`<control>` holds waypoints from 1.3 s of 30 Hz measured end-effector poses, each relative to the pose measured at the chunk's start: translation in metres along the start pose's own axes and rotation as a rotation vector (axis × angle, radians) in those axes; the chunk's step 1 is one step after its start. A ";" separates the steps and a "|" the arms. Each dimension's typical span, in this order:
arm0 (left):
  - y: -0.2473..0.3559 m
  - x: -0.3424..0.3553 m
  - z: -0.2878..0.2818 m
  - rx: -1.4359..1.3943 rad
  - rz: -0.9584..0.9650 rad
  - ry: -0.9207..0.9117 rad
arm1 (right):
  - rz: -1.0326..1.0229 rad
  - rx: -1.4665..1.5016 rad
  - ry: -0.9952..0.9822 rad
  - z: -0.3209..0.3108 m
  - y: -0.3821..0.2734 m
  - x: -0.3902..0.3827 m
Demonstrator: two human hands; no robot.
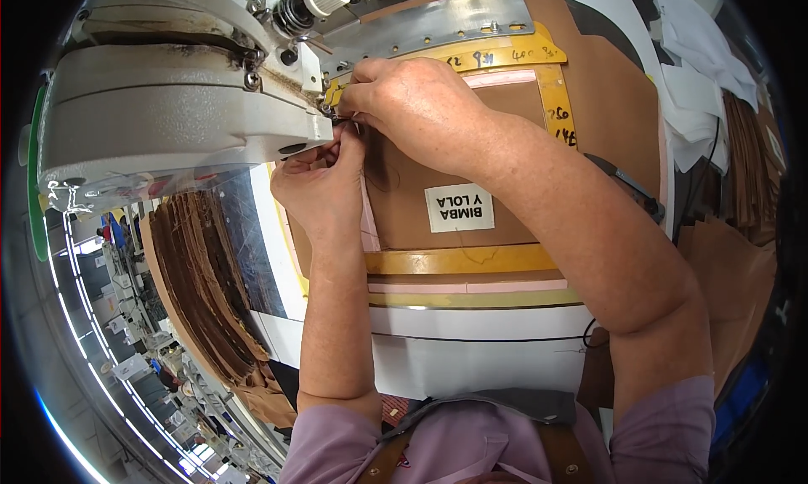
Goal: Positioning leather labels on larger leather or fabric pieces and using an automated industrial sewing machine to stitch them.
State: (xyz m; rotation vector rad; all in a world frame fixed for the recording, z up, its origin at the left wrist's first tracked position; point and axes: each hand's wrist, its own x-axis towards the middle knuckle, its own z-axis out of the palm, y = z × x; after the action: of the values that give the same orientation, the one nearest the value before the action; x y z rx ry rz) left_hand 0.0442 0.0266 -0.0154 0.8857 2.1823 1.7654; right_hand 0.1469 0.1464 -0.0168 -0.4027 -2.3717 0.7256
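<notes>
Grip state unclear, L hand (321, 185) & R hand (421, 98), tips part-hidden, nr sewing m/c (181, 118)

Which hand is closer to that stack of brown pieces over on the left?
Left. The left hand is up and to the right of the stack, apart from it; the right hand is higher and farther right, over the brown panel.

The sewing machine (181, 122) walls off the far left (a stack of brown pieces (198, 282) crowds the near left). Between the forearms (337, 316), a hand could pass over the brown panel (397, 210) until the left hand (324, 185) and right hand (412, 101) close the way beside the machine.
</notes>
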 end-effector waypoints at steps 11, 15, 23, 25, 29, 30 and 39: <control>-0.001 -0.001 -0.002 0.005 -0.021 0.010 | -0.004 -0.037 -0.009 0.000 0.000 0.000; 0.000 -0.001 -0.002 -0.007 -0.032 0.013 | 0.001 -0.023 -0.029 -0.002 -0.002 0.002; 0.004 -0.001 0.000 0.011 -0.042 0.009 | -0.038 -0.078 0.019 0.002 0.002 0.002; 0.002 -0.001 -0.001 -0.028 -0.047 0.027 | -0.035 -0.086 0.011 0.003 0.002 0.001; 0.000 -0.001 -0.001 -0.022 -0.054 0.012 | -0.040 -0.097 0.033 0.004 0.002 0.000; -0.001 -0.001 -0.002 -0.022 -0.053 0.014 | -0.034 -0.102 0.028 0.003 0.002 0.001; 0.002 -0.001 -0.002 0.003 -0.007 0.011 | 0.046 0.003 0.010 0.001 0.003 0.001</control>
State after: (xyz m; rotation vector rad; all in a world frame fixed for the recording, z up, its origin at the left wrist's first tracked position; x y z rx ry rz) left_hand 0.0449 0.0249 -0.0135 0.8707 2.1924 1.7685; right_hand 0.1459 0.1493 -0.0186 -0.4602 -2.3582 0.7468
